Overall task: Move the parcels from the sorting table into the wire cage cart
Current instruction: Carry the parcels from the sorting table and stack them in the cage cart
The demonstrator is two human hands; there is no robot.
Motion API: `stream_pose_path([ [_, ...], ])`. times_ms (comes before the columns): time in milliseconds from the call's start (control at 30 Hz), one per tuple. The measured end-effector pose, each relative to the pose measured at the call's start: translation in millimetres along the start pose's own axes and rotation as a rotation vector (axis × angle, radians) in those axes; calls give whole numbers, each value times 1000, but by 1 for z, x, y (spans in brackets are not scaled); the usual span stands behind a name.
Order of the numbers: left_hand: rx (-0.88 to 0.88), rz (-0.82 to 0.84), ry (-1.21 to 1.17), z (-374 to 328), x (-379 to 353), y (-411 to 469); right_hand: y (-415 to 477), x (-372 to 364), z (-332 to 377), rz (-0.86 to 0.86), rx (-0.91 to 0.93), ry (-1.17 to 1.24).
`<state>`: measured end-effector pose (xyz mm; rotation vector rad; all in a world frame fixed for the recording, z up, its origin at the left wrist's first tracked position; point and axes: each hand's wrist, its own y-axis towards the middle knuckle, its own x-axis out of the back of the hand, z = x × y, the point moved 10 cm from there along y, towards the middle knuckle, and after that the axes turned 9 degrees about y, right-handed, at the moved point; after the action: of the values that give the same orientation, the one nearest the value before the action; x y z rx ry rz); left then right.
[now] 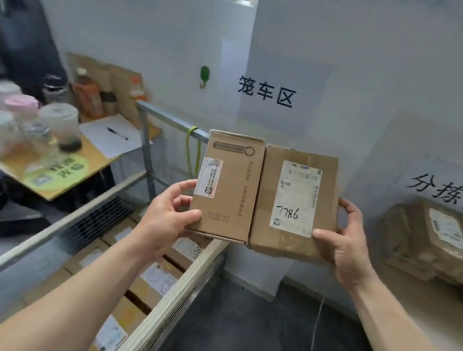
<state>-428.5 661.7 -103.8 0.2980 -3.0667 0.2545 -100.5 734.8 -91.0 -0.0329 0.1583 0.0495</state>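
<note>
1. Well under way: the wire cage cart already holds loaded parcels, but a waiting stack sits on the counter to the right.
2. Two boxes hang side by side, touching, above the cart's far corner.
3. The left hand has its fingers curled round the left box, thumb on its face. The right hand grips the right box — marked 7786 — likewise.

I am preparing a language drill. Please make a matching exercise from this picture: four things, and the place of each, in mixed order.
Things:
1 box marked 7786
2 box with small sticker
3 pen
4 green hook

Places:
A on the wall
B in the left hand
C on the sheet of paper
D in the right hand

Pairs: 1-D, 2-B, 3-C, 4-A
</note>
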Motion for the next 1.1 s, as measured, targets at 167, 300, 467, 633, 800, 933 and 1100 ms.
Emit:
stream_pose_path([
  [167,-18,-116,-4,1,79,-26,8,-85,-9,141,-42,11],
  [300,-21,-234,-12,8,123,-42,19,-136,-16,227,-52,-2],
  [467,22,-402,-34,26,171,-58,40,-196,-33,340,-87,34],
  [633,69,-566,-43,38,203,-66,72,-246,-56,471,-135,34],
  [800,131,-742,-88,54,219,-72,101,-289,-74,615,-170,-2],
  [933,183,-854,-160,80,224,-83,113,-321,-88,717,-200,-29],
  [1100,246,-989,-219,112,230,-112,108,-363,-116,823,-258,-26],
])
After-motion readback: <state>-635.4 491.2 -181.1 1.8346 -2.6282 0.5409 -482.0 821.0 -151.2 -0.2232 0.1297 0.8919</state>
